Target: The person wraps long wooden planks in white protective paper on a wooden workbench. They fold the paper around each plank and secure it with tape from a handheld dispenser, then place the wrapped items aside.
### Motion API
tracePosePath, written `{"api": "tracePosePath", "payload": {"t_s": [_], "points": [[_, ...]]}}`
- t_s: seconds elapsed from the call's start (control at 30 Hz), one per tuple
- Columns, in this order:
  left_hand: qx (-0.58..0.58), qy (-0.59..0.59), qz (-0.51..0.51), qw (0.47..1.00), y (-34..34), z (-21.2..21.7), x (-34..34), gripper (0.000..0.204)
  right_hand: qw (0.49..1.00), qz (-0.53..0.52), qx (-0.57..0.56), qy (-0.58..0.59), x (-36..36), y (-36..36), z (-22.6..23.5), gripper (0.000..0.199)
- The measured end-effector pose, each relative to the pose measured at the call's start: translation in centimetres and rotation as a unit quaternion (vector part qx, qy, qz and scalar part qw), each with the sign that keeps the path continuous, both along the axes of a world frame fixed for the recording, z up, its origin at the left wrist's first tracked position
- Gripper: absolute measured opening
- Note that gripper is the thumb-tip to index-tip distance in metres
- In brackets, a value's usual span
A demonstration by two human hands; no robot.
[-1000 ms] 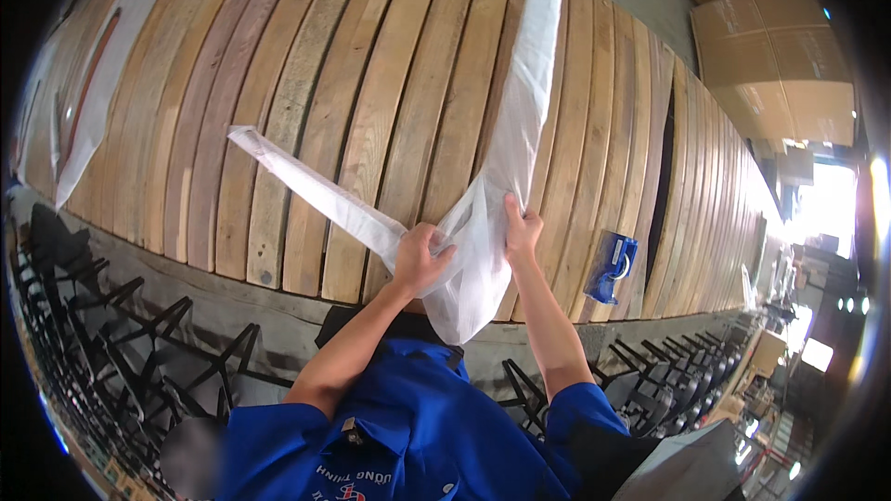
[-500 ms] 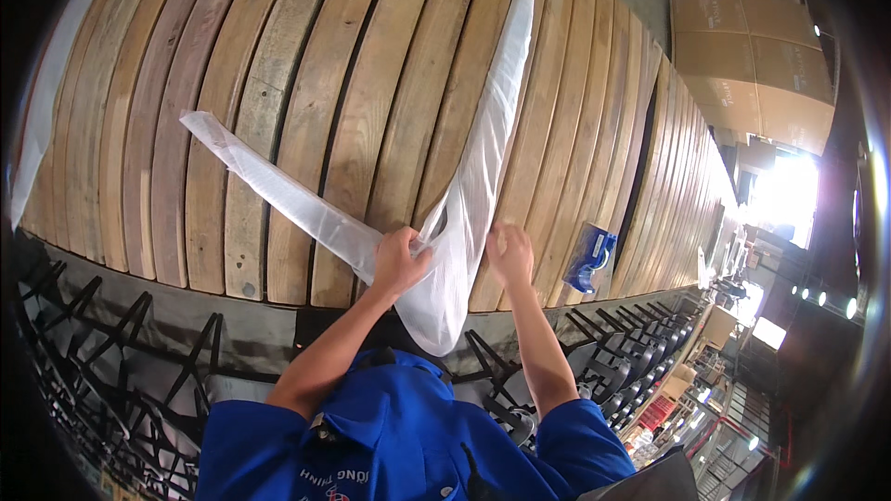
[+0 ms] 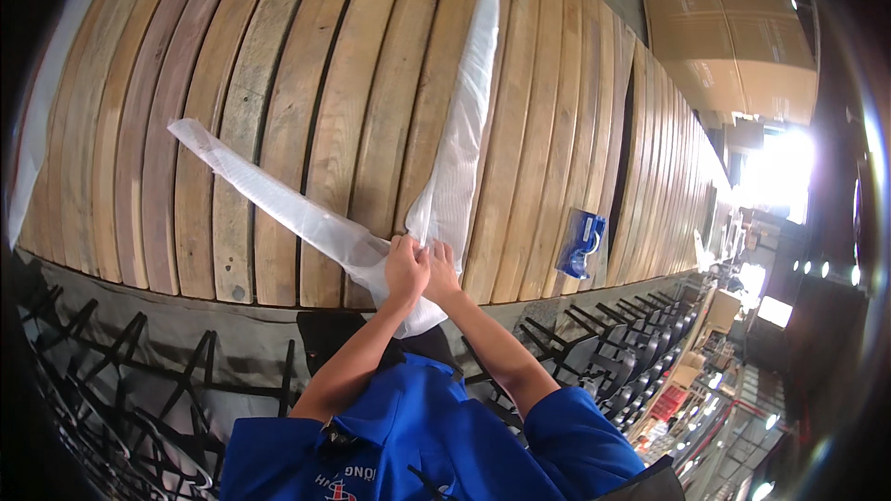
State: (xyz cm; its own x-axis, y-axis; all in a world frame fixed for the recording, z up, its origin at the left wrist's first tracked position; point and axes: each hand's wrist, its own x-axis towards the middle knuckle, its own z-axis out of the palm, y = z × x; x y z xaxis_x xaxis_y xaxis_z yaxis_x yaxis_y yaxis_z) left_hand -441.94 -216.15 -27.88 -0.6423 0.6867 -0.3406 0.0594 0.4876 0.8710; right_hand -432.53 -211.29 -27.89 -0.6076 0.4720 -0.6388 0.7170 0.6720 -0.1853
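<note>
A V-shaped piece wrapped in white, translucent foam sheet (image 3: 461, 130) lies on the slatted wooden table, its two long arms spreading away from me. The bottom of the V reaches the near edge of the table by my body. My left hand (image 3: 406, 269) is closed on the wrap where the arms meet. Right beside it, my right hand (image 3: 442, 271) has its fingers curled onto the same wrap, partly behind the left. What lies under the sheet is hidden.
A blue tape dispenser (image 3: 581, 246) lies to the right on the table (image 3: 371, 111). Black metal frames (image 3: 204, 371) stand in rows below the near edge. Stacked cardboard boxes (image 3: 729, 32) are at the far right. White sheeting (image 3: 42, 121) runs along the left rim.
My right hand has moved left from the outer side of the wrapped piece to meet my left hand. The loose wrap at the junction is drawn in tighter, and the view has shifted slightly.
</note>
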Motion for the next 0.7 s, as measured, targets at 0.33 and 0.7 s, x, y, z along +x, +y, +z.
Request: {"api": "tracePosePath", "payload": {"t_s": [0.33,0.7], "points": [[0.000,0.248,-0.054,0.967,0.1,-4.3,4.4,0.010,0.963,-0.078,0.056,0.252,19.5,2.8,4.5,0.023],[-0.146,0.346,-0.135,0.917,0.1,-1.3,7.5,0.014,0.865,-0.434,0.207,0.142,46.0,18.8,8.4,0.023]]}}
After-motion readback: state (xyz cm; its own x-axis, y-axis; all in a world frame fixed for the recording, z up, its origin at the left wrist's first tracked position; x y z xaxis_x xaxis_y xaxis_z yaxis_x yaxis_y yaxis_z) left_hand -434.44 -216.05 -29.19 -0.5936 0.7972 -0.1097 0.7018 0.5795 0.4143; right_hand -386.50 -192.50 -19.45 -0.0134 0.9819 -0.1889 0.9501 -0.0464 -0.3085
